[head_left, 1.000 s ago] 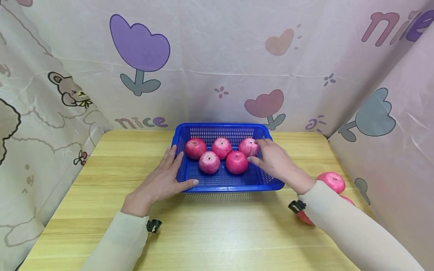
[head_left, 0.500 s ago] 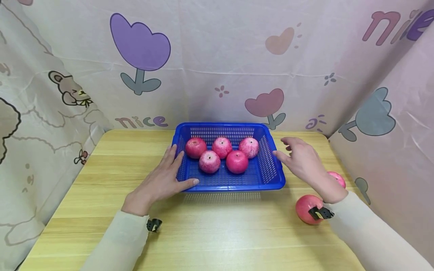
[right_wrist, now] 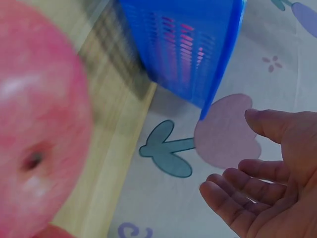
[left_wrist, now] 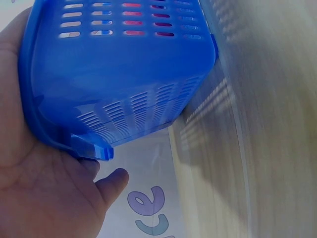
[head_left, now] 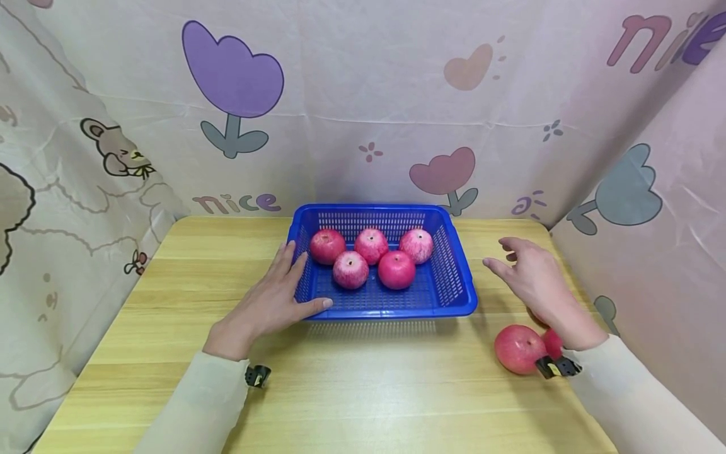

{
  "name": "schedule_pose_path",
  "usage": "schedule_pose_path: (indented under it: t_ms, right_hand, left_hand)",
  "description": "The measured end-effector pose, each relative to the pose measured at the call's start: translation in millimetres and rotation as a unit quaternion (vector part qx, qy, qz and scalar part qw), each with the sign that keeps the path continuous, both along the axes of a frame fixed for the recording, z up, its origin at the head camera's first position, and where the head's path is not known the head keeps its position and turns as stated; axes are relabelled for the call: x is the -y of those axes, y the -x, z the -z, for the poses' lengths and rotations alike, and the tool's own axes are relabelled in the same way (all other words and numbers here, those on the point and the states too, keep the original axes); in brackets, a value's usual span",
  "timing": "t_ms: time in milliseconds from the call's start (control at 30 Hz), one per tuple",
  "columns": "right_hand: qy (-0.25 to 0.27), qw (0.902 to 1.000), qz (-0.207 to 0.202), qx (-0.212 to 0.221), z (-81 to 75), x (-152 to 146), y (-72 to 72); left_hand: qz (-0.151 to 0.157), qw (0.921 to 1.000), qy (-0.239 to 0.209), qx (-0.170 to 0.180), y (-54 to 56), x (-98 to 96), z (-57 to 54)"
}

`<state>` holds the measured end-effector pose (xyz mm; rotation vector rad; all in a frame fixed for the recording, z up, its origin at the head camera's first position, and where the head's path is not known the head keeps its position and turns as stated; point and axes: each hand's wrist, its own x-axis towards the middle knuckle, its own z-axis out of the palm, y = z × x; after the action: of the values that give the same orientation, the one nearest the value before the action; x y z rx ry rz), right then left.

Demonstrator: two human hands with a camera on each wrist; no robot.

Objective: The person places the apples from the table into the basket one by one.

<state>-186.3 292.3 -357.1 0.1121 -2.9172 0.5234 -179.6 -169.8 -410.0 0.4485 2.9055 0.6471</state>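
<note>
A blue plastic basket with slotted walls stands on the table, several red apples lying inside it. My left hand rests on the basket's left rim, fingers extended and thumb along the front corner; the left wrist view shows the palm against the rim. To the right of the basket, my right hand hovers apart from it with fingers loosely bent, holding nothing. Below its wrist lies a loose apple, large in the right wrist view. More apples beside it are partly hidden by the right forearm.
The wooden table reaches back to a patterned cloth hanging behind and at both sides. A small black wrist camera sits on the left cuff, another camera on the right.
My right hand has let go of the apple at the basket's right side and moved out to the right, above the loose apples. The left hand has stayed on the rim.
</note>
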Motion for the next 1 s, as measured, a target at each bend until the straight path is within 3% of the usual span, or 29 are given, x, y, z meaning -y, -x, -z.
schedule_pose_path:
  t_ms: [467,1000]
  right_hand:
    - [-0.023,0.9974,0.052,0.045,16.6,-36.2,-5.4]
    - [-0.041,0.9881,0.100,0.110,30.1,-69.9,-5.6]
  left_hand:
    - [0.004,1.0000,0.000,-0.008,0.3,-1.8,0.0]
    - [0.006,0.9999,0.004,-0.015,0.0,-1.0,1.3]
